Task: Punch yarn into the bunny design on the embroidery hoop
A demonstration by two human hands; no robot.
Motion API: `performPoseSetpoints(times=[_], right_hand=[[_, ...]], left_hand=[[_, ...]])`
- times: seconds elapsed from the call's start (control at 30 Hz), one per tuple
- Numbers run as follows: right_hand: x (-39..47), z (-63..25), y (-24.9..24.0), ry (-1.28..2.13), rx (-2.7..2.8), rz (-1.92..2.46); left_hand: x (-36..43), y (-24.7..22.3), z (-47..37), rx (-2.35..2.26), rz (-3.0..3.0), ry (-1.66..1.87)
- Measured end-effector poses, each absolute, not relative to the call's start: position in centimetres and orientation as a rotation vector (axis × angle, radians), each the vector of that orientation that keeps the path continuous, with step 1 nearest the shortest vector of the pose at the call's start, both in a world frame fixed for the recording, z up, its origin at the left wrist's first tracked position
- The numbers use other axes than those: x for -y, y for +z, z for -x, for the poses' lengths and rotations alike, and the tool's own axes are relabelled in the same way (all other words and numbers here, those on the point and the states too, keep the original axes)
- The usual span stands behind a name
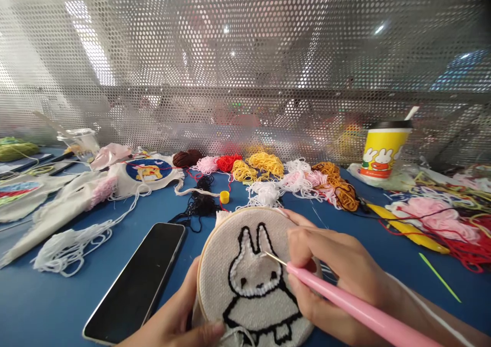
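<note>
A round embroidery hoop [203,244] holds cream cloth bearing a rabbit figure [253,273] outlined in black yarn, with white stitches inside the head outline. My left hand [187,306] grips the hoop at its lower left, thumb over the front edge. In my right hand [330,270] is a pink punch needle [345,306], its metal tip at the cloth near the base of the right ear. White yarn [425,308] trails over my right wrist. Whether the tip pierces the cloth I cannot tell. A black-screened phone [136,283] lies left of the hoop.
Yarn bundles, including yellow [264,164], black [203,201] and pink [441,216], lie beyond and to the right. A yellow cup [385,150] stands back right. Finished cloth pieces [69,203] lie left. A perforated metal screen [245,70] rises behind.
</note>
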State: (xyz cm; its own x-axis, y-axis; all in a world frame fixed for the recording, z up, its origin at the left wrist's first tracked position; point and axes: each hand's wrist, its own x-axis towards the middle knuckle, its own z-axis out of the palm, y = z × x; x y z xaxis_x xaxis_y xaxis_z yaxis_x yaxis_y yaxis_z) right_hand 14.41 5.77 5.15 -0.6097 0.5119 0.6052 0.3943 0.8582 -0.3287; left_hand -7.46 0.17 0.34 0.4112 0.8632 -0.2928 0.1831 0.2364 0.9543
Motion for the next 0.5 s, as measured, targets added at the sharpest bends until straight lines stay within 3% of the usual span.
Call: performPoseSetpoints(times=[0.5], right_hand=[[-5.59,-14.49,4.58,0.011,2.471,0.546]], left_hand=[[0.26,0.54,7.49,-1.019,-1.411,0.627]])
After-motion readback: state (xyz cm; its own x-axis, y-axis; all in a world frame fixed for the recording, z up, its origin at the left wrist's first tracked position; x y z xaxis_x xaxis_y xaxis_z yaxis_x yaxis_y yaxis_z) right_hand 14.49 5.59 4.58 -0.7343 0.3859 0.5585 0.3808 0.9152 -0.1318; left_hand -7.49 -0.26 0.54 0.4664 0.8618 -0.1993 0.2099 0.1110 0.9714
